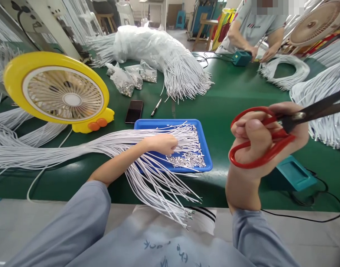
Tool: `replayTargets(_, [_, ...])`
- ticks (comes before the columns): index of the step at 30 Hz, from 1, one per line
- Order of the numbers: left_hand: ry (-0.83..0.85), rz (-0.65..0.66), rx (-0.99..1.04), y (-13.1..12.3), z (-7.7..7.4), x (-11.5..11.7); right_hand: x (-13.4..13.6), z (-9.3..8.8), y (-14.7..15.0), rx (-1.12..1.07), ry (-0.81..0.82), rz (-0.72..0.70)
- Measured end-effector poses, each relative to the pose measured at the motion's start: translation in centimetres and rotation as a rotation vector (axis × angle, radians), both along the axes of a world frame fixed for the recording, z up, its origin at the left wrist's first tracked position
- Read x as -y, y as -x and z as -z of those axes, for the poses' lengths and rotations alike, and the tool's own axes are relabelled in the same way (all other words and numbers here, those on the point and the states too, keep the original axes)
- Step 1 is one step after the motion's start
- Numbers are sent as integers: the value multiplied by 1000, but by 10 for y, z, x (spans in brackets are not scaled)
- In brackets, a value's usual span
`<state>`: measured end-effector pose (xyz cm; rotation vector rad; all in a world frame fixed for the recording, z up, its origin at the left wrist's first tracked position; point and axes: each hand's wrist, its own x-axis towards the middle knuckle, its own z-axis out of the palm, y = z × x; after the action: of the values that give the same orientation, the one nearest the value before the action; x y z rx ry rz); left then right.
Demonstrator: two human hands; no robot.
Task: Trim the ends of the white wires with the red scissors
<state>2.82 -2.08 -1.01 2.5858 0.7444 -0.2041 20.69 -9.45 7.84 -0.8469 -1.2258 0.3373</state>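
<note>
My right hand is raised on the right with its fingers through the loops of red-handled scissors; the dark blades point right, slightly apart. Over the blue tray, my left hand has its fingers curled closed among long white wires. What it pinches, if anything, is too small to make out. Small silvery metal terminals lie loose in the tray near the wire ends. A second spread of wires hangs over the tray's near side and the table edge.
A yellow fan stands left. Behind the tray are a phone, a pen, bags of metal parts and a plastic-wrapped wire bundle. A teal device with a black cord sits right. Across the table, a co-worker's hands are near another teal device.
</note>
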Motion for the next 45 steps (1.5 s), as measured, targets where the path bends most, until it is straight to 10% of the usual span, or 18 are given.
replayTargets(9, [652,-34,717,-4,-30,28,-17,3,1,-46,77,-1])
replayTargets(20, [196,-320,1240,9,-44,28,-22,19,14,2,343,-464])
replayTargets(37, [47,-485,1412,2,-38,31,-13,27,26,158,280,-284])
replayTargets(45, [300,-477,1457,13,-51,31,-22,30,18,281,265,-241])
